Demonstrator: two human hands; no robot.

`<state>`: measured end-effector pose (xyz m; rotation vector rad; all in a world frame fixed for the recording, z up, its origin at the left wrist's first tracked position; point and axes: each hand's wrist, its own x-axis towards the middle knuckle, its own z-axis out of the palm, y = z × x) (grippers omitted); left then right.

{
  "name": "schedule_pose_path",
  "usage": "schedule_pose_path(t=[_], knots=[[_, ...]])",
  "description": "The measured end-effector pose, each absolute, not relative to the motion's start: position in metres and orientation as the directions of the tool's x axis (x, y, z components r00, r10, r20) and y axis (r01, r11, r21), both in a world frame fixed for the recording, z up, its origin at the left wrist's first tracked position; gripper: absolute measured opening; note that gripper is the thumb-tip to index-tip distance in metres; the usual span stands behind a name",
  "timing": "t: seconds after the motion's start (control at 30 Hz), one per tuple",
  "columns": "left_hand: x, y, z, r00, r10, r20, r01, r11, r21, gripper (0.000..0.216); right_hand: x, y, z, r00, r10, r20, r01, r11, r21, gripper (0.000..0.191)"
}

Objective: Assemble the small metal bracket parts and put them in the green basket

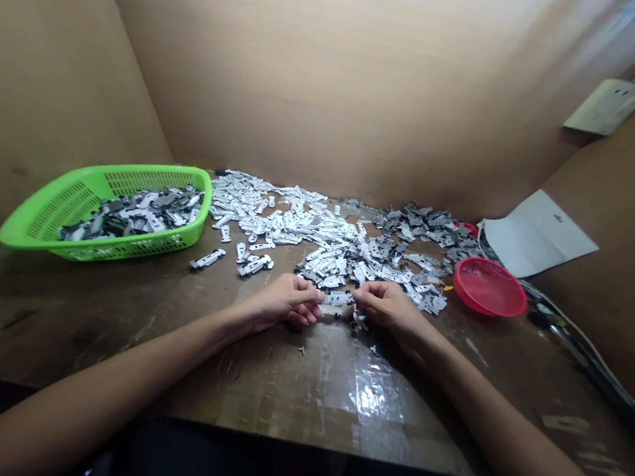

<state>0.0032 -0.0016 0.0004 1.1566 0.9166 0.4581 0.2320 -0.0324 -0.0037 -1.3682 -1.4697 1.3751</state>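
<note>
Close to the heap, a small flat silver toy car chassis is pinched at its left end by my left hand. My right hand has its fingers closed at the other end of it, where dark bits show. Just below lies another greyish piece, partly hidden by the fingers, with small black parts beside my right fingertips. A tiny T-shaped piece rests on the table in front of my left hand.
A wide heap of silver chassis spreads behind my hands, with darker grey pieces at its right. A green basket of similar parts stands left. On the right are a red bowl, a white card and cables.
</note>
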Motion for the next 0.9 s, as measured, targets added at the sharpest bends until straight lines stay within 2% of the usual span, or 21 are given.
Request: schedule_pose_path(t=[0.1,0.2,0.33,0.43,0.53,0.63,0.8,0.9], knots=[[0.002,-0.001,0.0,0.566,0.738,-0.368,0.132,0.359,0.924,0.026,0.234,-0.031,-0.002,-0.192,0.976,-0.1,0.331,-0.032,-0.943,0.037],[0.002,-0.001,0.0,0.55,0.748,-0.371,0.129,0.364,0.923,0.025,0.236,-0.025,0.001,-0.153,0.986,0.07,0.493,0.137,-0.859,0.03],[0.001,-0.001,-0.001,0.553,0.741,-0.38,0.147,0.362,0.921,0.024,0.235,-0.007,0.002,-0.18,0.927,0.329,0.753,0.345,-0.56,0.017],[0.001,-0.001,-0.003,0.56,0.739,-0.374,0.155,0.351,0.924,0.024,0.228,0.007,-0.001,-0.28,0.892,0.355,0.859,0.398,-0.321,0.015],[0.0,-0.001,-0.004,0.558,0.743,-0.369,0.16,0.34,0.927,0.026,0.221,0.016,-0.001,-0.337,0.882,0.33,0.89,0.412,-0.194,0.013],[-0.001,0.0,-0.005,0.56,0.742,-0.369,0.162,0.339,0.927,0.026,0.222,0.016,0.004,-0.373,0.874,0.31,0.88,0.439,-0.179,0.012],[-0.001,0.0,-0.007,0.579,0.732,-0.358,0.175,0.317,0.932,0.027,0.237,0.007,0.007,-0.342,0.868,0.36,0.854,0.447,-0.266,0.013],[0.0,-0.001,-0.006,0.57,0.738,-0.362,0.191,0.309,0.931,0.028,0.237,0.004,0.003,-0.37,0.866,0.336,0.844,0.464,-0.268,0.015]])
